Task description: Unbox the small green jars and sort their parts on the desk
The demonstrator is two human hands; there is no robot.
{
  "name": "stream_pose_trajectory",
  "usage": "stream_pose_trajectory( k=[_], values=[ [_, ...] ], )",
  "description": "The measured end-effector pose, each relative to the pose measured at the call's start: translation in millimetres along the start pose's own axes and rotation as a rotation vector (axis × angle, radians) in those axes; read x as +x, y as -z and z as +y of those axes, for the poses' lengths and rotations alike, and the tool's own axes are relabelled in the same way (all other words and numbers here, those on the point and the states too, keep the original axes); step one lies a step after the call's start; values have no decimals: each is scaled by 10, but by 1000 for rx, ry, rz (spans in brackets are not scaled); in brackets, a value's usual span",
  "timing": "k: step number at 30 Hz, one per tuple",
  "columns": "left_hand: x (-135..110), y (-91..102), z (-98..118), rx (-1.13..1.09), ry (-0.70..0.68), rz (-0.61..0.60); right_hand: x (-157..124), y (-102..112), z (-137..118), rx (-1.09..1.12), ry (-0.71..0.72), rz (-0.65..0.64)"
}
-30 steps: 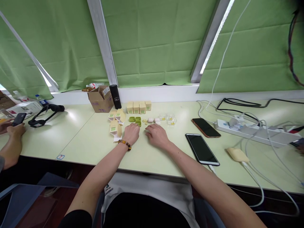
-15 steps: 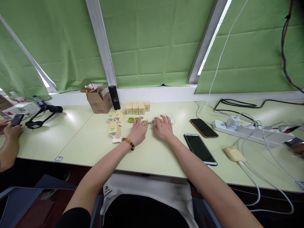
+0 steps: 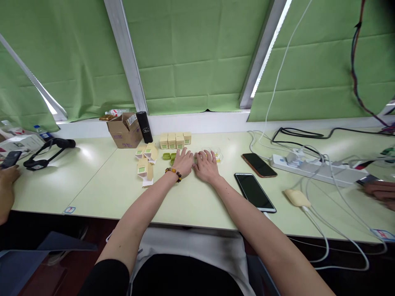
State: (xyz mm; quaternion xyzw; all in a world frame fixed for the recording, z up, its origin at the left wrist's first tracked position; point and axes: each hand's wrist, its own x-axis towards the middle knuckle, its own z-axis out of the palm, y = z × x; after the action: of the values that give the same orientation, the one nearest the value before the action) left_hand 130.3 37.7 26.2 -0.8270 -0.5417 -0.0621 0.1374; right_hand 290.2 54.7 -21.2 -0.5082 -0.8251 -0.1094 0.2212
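Observation:
My left hand (image 3: 184,163), with a bead bracelet on its wrist, lies on the pale green table with fingers stretched over small items next to two green cases (image 3: 167,156). My right hand (image 3: 206,166) rests beside it, fingers extended forward over small pink and yellow pieces near clear plastic trays (image 3: 217,155). Whether either hand grips anything under its fingers is hidden. A row of small yellow boxes (image 3: 175,140) stands just behind the hands. More yellow boxes (image 3: 144,164), some lying open, sit to the left.
A cardboard box (image 3: 125,130) and a black bottle (image 3: 145,127) stand at the back left. Two phones (image 3: 254,192) lie to the right, with a power strip (image 3: 308,170) and tangled cables. Another person's hand (image 3: 6,176) holds a phone at far left; another hand (image 3: 381,191) shows at far right.
Both my hands have slid forward across the table, from in front of the small items to on top of them. The view has shifted slightly.

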Motion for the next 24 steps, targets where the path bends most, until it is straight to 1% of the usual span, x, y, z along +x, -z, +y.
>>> stream_pose_trajectory(
  k=[8,13,17,24],
  values=[
    [201,25,-95,-44,48,-60,-7,-5,0,59,5,20],
    [236,52,-127,-56,58,-89,-10,-8,-8,71,1,23],
    [228,72,-127,-46,61,-93,-12,32,-22,83,7,32],
    [218,72,-138,-53,61,-64,-19,132,46,104,-15,153]
  ],
)
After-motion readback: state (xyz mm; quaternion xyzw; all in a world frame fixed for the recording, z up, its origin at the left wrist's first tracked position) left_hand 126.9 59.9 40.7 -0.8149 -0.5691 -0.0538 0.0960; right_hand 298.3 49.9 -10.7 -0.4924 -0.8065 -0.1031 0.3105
